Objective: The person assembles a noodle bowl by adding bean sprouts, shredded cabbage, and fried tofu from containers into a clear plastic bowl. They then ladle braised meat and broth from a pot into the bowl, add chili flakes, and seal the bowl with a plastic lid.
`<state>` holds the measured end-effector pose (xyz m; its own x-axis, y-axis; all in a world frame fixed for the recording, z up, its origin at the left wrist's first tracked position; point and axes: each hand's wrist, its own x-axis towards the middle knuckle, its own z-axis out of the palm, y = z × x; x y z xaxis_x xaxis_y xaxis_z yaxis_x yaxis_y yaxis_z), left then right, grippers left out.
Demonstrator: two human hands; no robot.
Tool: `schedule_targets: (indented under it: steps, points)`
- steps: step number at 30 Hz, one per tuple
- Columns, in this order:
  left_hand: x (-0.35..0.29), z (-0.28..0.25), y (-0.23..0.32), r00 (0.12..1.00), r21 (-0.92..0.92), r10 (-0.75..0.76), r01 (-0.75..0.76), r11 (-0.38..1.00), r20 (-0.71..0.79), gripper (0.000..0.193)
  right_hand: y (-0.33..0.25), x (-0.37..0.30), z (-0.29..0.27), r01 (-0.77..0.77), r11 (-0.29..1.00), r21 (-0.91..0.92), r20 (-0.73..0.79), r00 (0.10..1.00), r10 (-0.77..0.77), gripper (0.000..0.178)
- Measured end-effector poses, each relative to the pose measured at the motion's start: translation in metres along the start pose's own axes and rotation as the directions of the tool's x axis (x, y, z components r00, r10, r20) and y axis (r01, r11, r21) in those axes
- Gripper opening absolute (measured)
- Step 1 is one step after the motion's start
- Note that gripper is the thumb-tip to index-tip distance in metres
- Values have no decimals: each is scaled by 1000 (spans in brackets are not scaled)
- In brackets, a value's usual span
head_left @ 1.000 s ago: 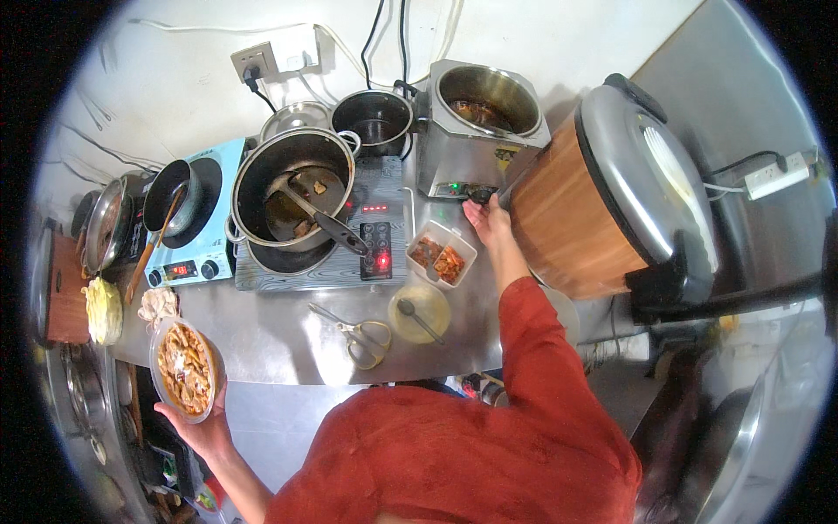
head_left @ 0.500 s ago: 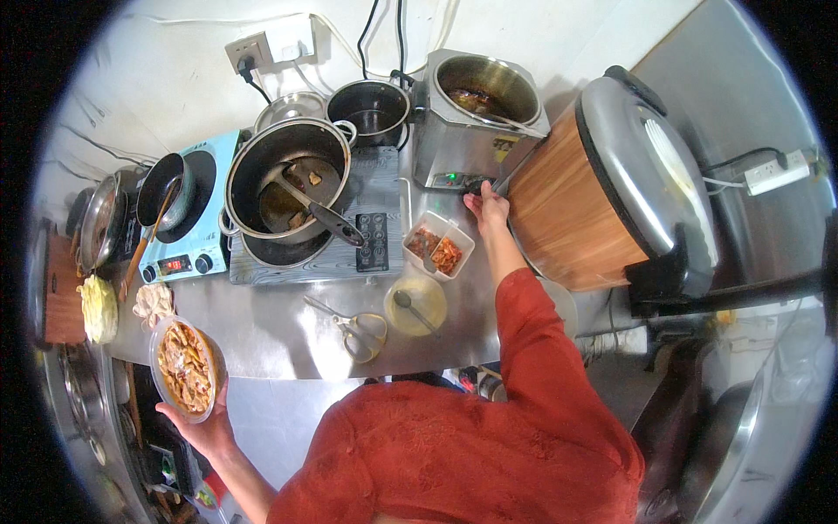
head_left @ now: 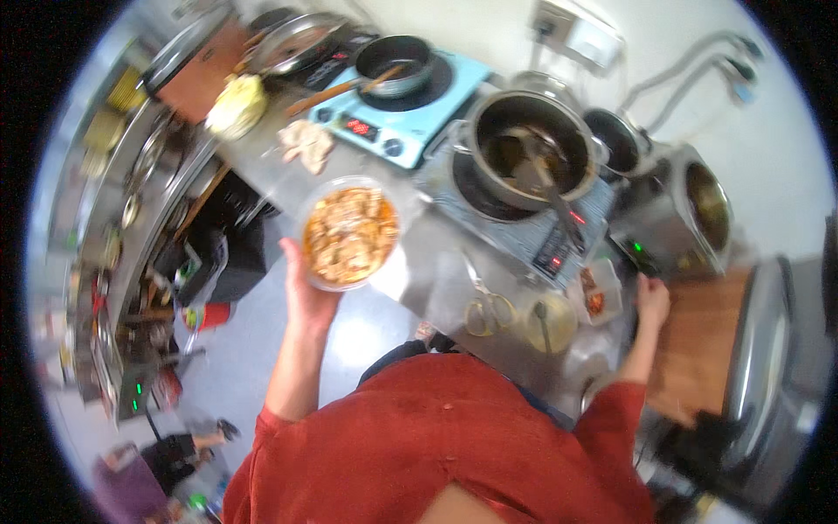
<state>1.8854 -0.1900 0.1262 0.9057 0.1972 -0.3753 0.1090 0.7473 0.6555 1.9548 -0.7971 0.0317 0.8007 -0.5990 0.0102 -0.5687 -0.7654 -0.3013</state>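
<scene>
The clear round bowl [head_left: 352, 234] of sauced food sits in the left hand [head_left: 310, 293], thumb along its near side, held up clear of the counter. The right hand [head_left: 652, 301] is at the front of the square steel cooker [head_left: 659, 214], fingers close together; blur hides whether they grip anything. Over the last half second the view has swung leftward, bringing the bowl nearer its middle, while the right hand has stayed by the cooker; this suggests attention is shifting to the bowl, with the cooker not yet let go of. Between the hands lie scissors [head_left: 482, 288] and, nearer the right, a white container [head_left: 608, 301]. Beyond the left hand are a pale lump [head_left: 305, 146] and a cabbage [head_left: 237, 106]; right of the right hand stands a wood-patterned cooker [head_left: 698, 336].
</scene>
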Motion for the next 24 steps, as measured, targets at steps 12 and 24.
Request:
schedule_targets:
  steps: [12, 24]
  points:
    - [12, 1, -27, 997, 83, -38, 33, 996, 63, 87, -261, -120, -100, 803, 586, 110, 68, 582, -811, 39]
    - [36, 2, -51, 991, 56, -111, 106, 993, 78, 81, -267, -69, -79, 744, 667, 41, 141, 657, -741, 33]
